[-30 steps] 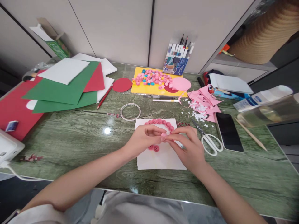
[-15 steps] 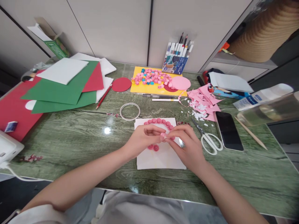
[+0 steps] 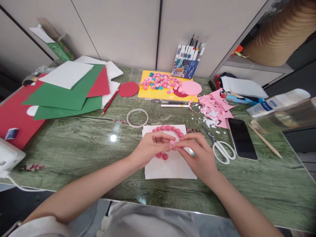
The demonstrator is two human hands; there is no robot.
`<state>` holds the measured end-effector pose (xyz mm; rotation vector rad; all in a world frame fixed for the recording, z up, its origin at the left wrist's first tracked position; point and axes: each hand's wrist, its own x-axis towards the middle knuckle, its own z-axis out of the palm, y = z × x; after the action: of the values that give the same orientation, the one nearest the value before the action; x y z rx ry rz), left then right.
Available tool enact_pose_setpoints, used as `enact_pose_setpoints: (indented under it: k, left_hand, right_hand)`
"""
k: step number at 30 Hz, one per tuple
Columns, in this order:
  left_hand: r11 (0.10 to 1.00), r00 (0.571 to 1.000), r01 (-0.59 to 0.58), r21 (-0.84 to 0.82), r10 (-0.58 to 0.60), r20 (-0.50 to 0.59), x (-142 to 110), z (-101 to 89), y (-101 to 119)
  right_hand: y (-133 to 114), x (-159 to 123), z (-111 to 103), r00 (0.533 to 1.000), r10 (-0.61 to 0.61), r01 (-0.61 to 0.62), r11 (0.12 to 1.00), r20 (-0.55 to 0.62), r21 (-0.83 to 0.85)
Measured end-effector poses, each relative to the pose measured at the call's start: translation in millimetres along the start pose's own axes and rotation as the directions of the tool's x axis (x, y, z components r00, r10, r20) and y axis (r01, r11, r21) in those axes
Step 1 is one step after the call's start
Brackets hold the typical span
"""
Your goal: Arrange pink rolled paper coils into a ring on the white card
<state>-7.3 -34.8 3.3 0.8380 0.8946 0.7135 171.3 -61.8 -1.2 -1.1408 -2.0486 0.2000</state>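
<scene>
Both hands meet above a white sheet of paper (image 3: 170, 169) on the table. Between the fingertips of my left hand (image 3: 150, 144) and my right hand (image 3: 198, 151) is a small pale pink paper roll (image 3: 172, 144), pinched from both sides. Beneath, darker pink paper coils (image 3: 168, 127) form a curved row on the sheet, and two more coils (image 3: 162, 156) lie lower down by my left fingers. My hands cover part of this row. White-handled scissors (image 3: 223, 152) lie to the right of my right hand.
At the back, a yellow sheet (image 3: 145, 93) bears many small coils (image 3: 163, 80). A tape roll (image 3: 137, 118), a red pencil (image 3: 110, 102) and green paper (image 3: 66, 95) lie left. On the right are pink paper scraps (image 3: 216, 105), a phone (image 3: 242, 138) and a clear bottle (image 3: 283, 113).
My right fingers have shifted very slightly around the pink paper roll. Everything else looks the same.
</scene>
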Motion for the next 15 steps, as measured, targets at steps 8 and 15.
enact_pose_setpoints:
  k: [8,15]
  left_hand:
    - [0.999,1.0,0.001,0.038,-0.001,0.005,1.7,-3.2,-2.7]
    - [0.999,0.999,0.032,0.0,-0.032,-0.005,0.5,-2.1,-2.1]
  right_hand:
    - [0.3,1.0,-0.5,0.998,0.011,-0.01,1.0,0.066,-0.004]
    - [0.1,0.7,-1.4,0.996,0.02,-0.02,1.0,0.083,-0.001]
